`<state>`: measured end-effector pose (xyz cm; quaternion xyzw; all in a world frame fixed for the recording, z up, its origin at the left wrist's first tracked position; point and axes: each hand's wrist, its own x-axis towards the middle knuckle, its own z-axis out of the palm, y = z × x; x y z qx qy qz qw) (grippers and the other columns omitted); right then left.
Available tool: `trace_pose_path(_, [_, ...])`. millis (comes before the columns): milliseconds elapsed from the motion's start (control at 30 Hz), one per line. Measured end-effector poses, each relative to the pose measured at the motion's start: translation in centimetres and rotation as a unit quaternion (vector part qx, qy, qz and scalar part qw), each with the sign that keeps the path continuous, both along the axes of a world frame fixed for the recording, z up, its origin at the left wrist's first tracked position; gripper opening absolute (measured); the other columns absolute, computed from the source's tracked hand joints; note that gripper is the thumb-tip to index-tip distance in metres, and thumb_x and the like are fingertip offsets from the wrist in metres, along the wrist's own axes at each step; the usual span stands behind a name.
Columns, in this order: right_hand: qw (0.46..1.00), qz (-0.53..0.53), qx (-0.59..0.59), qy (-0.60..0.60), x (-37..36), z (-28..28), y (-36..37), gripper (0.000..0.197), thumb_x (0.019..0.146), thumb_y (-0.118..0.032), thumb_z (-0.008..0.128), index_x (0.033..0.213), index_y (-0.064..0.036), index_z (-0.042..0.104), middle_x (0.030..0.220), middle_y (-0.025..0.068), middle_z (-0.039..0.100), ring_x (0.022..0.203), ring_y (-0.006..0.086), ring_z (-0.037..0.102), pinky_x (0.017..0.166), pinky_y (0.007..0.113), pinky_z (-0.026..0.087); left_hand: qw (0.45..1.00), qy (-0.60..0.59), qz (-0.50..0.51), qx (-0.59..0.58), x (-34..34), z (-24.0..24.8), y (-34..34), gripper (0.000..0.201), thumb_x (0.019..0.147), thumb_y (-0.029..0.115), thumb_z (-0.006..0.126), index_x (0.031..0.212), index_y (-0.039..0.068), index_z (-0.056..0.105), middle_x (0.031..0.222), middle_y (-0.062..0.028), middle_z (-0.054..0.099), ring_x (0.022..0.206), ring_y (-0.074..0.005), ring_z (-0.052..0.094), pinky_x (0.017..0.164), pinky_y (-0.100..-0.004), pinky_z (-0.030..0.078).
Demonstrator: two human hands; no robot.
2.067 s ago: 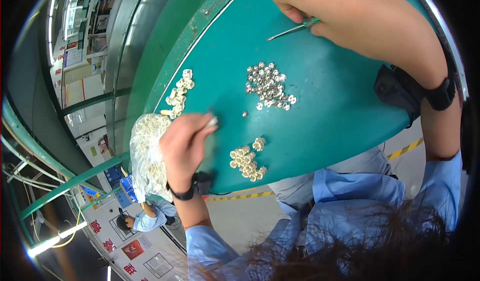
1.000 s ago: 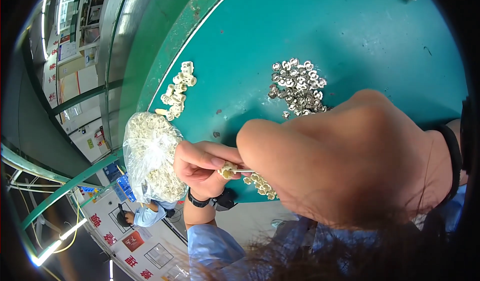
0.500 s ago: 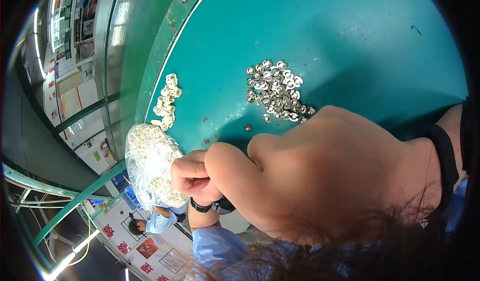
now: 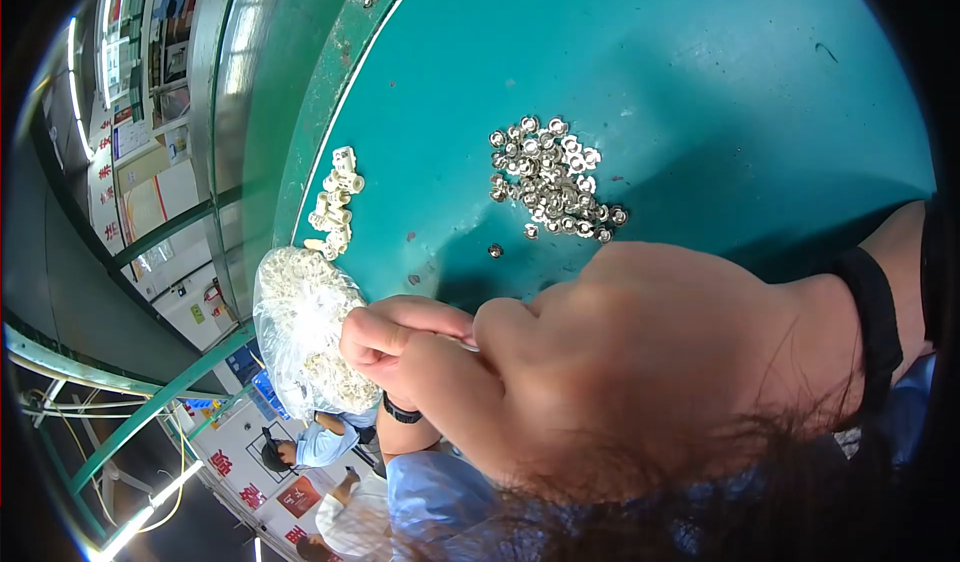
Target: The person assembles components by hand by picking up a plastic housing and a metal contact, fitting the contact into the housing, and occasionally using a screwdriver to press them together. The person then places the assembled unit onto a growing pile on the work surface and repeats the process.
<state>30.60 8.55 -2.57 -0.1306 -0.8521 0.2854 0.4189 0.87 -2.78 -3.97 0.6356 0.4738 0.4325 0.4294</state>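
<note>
In the head view, a person's left hand (image 4: 385, 337) and right hand (image 4: 620, 352) meet over a green table (image 4: 720, 92), just right of a clear bag (image 4: 300, 307); the fingers curl inward, but whether either grip is closed on anything cannot be told. Beyond the bag lie loose cream parts (image 4: 333, 205), apparently light, stiff and perhaps brittle, best held around the barrel. Farther right of the bag, the heaped metal pieces (image 4: 555, 187) look light, hard and slick, best pinched at the rim. The count: one bag, roughly eight loose cream parts, overlapping; a few dozen heaped metal pieces, too jumbled for exactness; one single metal piece (image 4: 495, 251) apart, nearer the bag.
</note>
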Motion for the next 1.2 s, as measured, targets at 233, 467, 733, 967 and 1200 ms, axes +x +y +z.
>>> trace_pose_path(233, [0.989, -0.04, 0.129, -0.053, -0.4, 0.2, -0.9, 0.041, 0.115, -0.036, 0.068, 0.105, 0.003, 0.071, 0.059, -0.004, 0.041, 0.048, 0.0066, 0.044, 0.039, 0.029, 0.025, 0.983, -0.019, 0.177, -0.054, 5.8, 2.2, 1.8, 0.039, 0.103, 0.008, 0.091, 0.112, 0.003, 0.053, 0.099, -0.0341, 0.083, 0.082, -0.0275, 0.084, 0.07, -0.0389, 0.069])
trace_pose_path(467, [0.99, -0.028, 0.133, -0.048, 0.1, 0.4, -0.6, 0.037, 0.113, -0.033, 0.072, 0.111, 0.0038, 0.074, 0.061, -0.0035, 0.044, 0.049, 0.0066, 0.046, 0.039, 0.028, 0.026, 0.993, 0.004, 0.114, 0.022, 2.4, -0.6, 0.9, 0.038, 0.106, 0.006, 0.087, 0.112, 0.004, 0.049, 0.097, -0.0342, 0.082, 0.079, -0.0301, 0.083, 0.069, -0.0391, 0.07])
trace_pose_path(733, [0.998, 0.019, -0.009, -0.055, 0.3, 1.0, 0.7, 0.038, 0.109, -0.03, 0.076, 0.131, 0.0015, 0.075, 0.066, -0.0005, 0.049, 0.045, 0.007, 0.048, 0.038, 0.028, 0.038, 0.991, -0.065, 0.119, -0.02, 0.4, 0.0, 0.5, 0.042, 0.105, 0.004, 0.086, 0.111, 0.008, 0.045, 0.094, -0.0308, 0.08, 0.073, -0.031, 0.081, 0.064, -0.0394, 0.07])
trace_pose_path(967, [0.996, -0.025, -0.08, -0.001, 0.5, 1.9, -0.1, 0.02, 0.107, -0.027, 0.078, 0.104, -0.0073, 0.074, 0.064, -0.0022, 0.044, 0.044, 0.0078, 0.045, 0.037, 0.029, 0.033, 0.977, -0.121, 0.17, -0.036, 1.9, 0.3, 0.9, 0.043, 0.101, 0.002, 0.09, 0.113, 0.009, 0.05, 0.092, -0.0241, 0.08, 0.068, -0.0252, 0.076, 0.061, -0.0366, 0.066])
trace_pose_path(1200, [0.997, -0.07, -0.026, -0.037, 1.2, 3.1, 0.5, 0.019, 0.105, -0.02, 0.077, 0.092, -0.0097, 0.069, 0.061, -0.0038, 0.04, 0.044, 0.0081, 0.043, 0.036, 0.03, 0.03, 0.979, -0.098, 0.171, -0.046, 2.7, 1.9, -0.3, 0.035, 0.105, 0.006, 0.086, 0.114, 0.004, 0.052, 0.097, -0.0259, 0.08, 0.076, -0.0258, 0.076, 0.068, -0.0351, 0.065])
